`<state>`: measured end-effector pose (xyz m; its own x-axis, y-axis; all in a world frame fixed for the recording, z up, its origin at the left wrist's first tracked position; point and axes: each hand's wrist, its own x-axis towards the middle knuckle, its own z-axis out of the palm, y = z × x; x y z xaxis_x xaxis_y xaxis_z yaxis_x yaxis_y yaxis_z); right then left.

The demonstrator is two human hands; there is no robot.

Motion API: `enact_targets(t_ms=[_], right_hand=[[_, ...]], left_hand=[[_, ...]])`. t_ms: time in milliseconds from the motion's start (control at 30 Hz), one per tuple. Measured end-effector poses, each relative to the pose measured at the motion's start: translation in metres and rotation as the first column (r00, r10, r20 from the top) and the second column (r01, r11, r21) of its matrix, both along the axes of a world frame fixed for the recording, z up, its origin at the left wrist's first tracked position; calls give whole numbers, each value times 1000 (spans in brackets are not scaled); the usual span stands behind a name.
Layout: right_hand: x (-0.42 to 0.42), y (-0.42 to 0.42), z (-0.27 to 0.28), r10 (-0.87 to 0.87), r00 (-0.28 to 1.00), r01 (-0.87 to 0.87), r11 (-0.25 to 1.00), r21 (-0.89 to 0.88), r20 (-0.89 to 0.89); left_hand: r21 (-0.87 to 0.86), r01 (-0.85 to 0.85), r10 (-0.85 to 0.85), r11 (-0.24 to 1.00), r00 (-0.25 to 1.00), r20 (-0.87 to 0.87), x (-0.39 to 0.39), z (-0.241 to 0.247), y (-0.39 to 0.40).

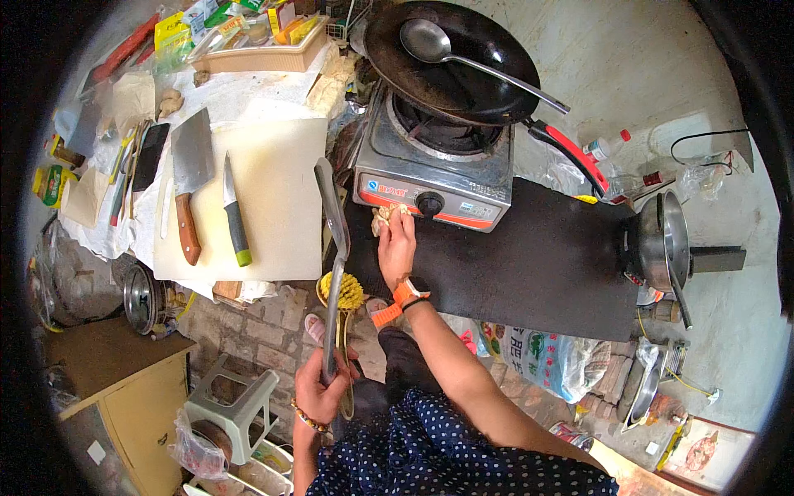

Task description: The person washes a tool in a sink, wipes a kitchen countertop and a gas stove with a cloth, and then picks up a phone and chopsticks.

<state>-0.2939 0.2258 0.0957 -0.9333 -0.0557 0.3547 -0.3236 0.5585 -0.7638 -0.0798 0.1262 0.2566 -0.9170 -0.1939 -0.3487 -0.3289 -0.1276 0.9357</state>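
Observation:
My left hand (324,385) grips the handles of a metal spatula (335,229) and a yellow-bristled scrub brush (341,291), both pointing away from me. In my right hand (397,248) is a crumpled cloth or paper (388,217), held at the front edge of the gas stove (434,180), just left of its black knob (429,203). On the burner a black wok (459,74) rests tilted, with a metal ladle (428,40) lying in it. A cleaver (192,155) and a paring knife (234,217) lie on the white cutting board (279,198).
A beige tray (267,61) of packets stands at the back left. The wok's red and black handle (570,155) juts right. A metal pot (667,242) with a utensil stands at the black counter's right end (558,266). Below left is a grey plastic stool (229,403).

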Motion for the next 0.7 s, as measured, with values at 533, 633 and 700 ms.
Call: enact_targets(t_ms=[533,633,700], right_hand=[[-49,-9,46,236,951,-182,949,257,-197],[-38,-5,32,291,945,-240,927,288,-149],[-32,-7,34,284,954,-244,923,296,-100]], left_hand=[[-23,32,-31,999,999,39,-3,13,-26],[-1,29,-29,1000,999,19,-4,15,-29],[5,19,-19,1000,1000,22,-2,17,-31]])
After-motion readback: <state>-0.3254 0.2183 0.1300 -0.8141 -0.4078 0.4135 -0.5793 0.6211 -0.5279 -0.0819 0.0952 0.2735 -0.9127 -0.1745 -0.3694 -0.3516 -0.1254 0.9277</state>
